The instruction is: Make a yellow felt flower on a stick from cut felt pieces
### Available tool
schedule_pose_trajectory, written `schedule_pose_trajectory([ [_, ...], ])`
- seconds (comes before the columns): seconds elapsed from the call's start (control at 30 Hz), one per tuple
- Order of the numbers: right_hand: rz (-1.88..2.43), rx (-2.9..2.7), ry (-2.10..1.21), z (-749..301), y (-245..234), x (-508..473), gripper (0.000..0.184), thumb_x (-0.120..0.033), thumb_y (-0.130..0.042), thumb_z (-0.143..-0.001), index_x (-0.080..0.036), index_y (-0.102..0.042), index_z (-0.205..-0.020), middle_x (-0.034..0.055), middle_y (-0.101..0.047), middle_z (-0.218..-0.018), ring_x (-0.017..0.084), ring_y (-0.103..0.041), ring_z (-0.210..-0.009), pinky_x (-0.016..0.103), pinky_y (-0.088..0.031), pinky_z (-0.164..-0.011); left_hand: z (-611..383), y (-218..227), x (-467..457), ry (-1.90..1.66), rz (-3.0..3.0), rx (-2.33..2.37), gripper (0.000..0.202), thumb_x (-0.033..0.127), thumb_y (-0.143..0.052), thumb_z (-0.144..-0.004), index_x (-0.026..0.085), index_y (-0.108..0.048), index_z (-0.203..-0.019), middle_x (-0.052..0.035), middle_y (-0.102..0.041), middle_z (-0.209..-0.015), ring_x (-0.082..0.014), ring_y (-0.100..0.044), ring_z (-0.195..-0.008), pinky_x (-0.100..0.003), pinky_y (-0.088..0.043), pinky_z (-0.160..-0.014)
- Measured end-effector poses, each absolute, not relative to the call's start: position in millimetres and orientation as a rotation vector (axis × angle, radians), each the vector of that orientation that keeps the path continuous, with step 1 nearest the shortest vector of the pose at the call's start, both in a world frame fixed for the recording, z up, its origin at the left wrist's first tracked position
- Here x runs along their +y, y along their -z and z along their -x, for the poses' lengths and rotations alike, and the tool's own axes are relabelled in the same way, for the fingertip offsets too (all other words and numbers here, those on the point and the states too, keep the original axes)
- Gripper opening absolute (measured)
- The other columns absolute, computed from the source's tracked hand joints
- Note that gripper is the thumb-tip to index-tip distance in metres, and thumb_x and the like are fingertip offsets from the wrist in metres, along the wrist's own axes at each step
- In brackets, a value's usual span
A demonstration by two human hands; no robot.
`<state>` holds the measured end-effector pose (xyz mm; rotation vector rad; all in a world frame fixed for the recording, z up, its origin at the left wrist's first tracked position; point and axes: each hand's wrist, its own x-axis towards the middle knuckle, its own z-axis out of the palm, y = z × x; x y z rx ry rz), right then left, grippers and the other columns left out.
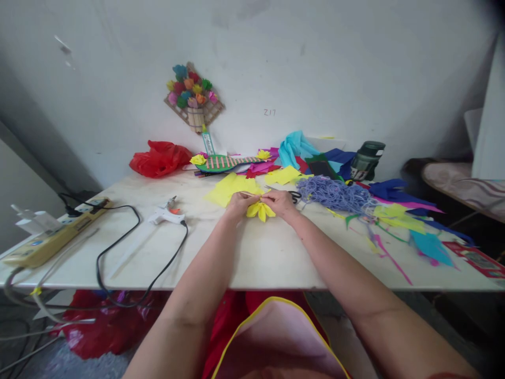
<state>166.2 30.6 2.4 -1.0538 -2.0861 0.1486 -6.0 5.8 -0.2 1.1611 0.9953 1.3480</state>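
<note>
Left hand and right hand are pinching one flower over the tabletop.
The yellow petals are looking light, soft and easily creased, so the gathered top is probably offering the safest hold; farther out, one glue gun, one pair of scissors and one yarn heap are lying.

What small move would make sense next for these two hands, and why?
Perhaps a light pinch by the right hand at the top of the yellow flower, the left hand steadying: both hands meet there, and the petals spread below. Whether that top is already fastened is too small to tell.
</note>
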Motion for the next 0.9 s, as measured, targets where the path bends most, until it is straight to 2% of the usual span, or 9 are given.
schedule_pose_trajectory([
  [0.23, 0.979, -2.065, -0.547, -172, -1, 38, 0.019, -0.016, -0.072, -0.083, -0.021, -0.085, -0.096, 0.0059, -0.084, -0.094, 0.020, -0.078, -0.084, 0.030, -0.061, -0.079, 1, -3, 3, -1.380, -1.167, 1.077, 0.034, 0.034, -0.096, -0.048, 0.015, -0.070, -0.058, -0.0015, -0.066, -0.057, -0.0138, -0.058, -0.054, -0.026, -0.043, -0.056],
  [0.33, 0.912, -2.059, -0.636, -174, -1, 40, 0.018, -0.015, -0.071, -0.084, -0.021, -0.085, -0.094, 0.0064, -0.084, -0.098, 0.020, -0.078, -0.090, 0.032, -0.062, -0.084, 1, -4, 1, -1.378, -1.175, 1.076, 0.031, 0.031, -0.095, -0.049, 0.015, -0.071, -0.059, -0.0015, -0.066, -0.058, -0.0136, -0.057, -0.055, -0.026, -0.042, -0.056],
  [0.47, 0.911, -2.066, -0.685, -175, 1, 43, 0.019, -0.016, -0.071, -0.085, -0.021, -0.085, -0.096, 0.0059, -0.084, -0.095, 0.021, -0.078, -0.088, 0.033, -0.063, -0.082, 1, -2, 2, -1.379, -1.166, 1.088, 0.028, 0.028, -0.093, -0.050, 0.015, -0.070, -0.060, -0.0008, -0.066, -0.058, -0.0136, -0.057, -0.055, -0.026, -0.043, -0.057],
  [0.6, 0.955, -2.096, -0.635, -173, 5, 45, 0.022, -0.016, -0.072, -0.085, -0.023, -0.085, -0.101, 0.0055, -0.084, -0.095, 0.021, -0.079, -0.086, 0.034, -0.064, -0.081, 2, -1, 3, -1.366, -1.147, 1.092, 0.028, 0.028, -0.092, -0.049, 0.015, -0.071, -0.063, -0.0008, -0.066, -0.058, -0.0143, -0.059, -0.055, -0.027, -0.044, -0.058],
  [0.77, 1.012, -2.077, -0.388, -171, 3, 42, 0.018, -0.018, -0.076, -0.083, -0.030, -0.086, -0.093, 0.0023, -0.084, -0.097, 0.022, -0.080, -0.089, 0.035, -0.064, -0.085, 5, 2, 4, -1.387, -1.161, 1.085, 0.033, 0.034, -0.093, -0.048, 0.014, -0.074, -0.066, -0.0031, -0.069, -0.061, -0.0149, -0.060, -0.057, -0.027, -0.044, -0.058],
  [0.9, 1.035, -2.116, -0.271, -172, -3, 37, 0.016, -0.019, -0.076, -0.085, -0.031, -0.086, -0.090, 0.0021, -0.084, -0.097, 0.022, -0.080, -0.092, 0.032, -0.063, -0.084, 6, 6, 7, -1.336, -1.159, 1.072, 0.040, 0.041, -0.093, -0.048, 0.013, -0.077, -0.070, -0.0052, -0.071, -0.063, -0.0163, -0.061, -0.058, -0.027, -0.044, -0.056],
])
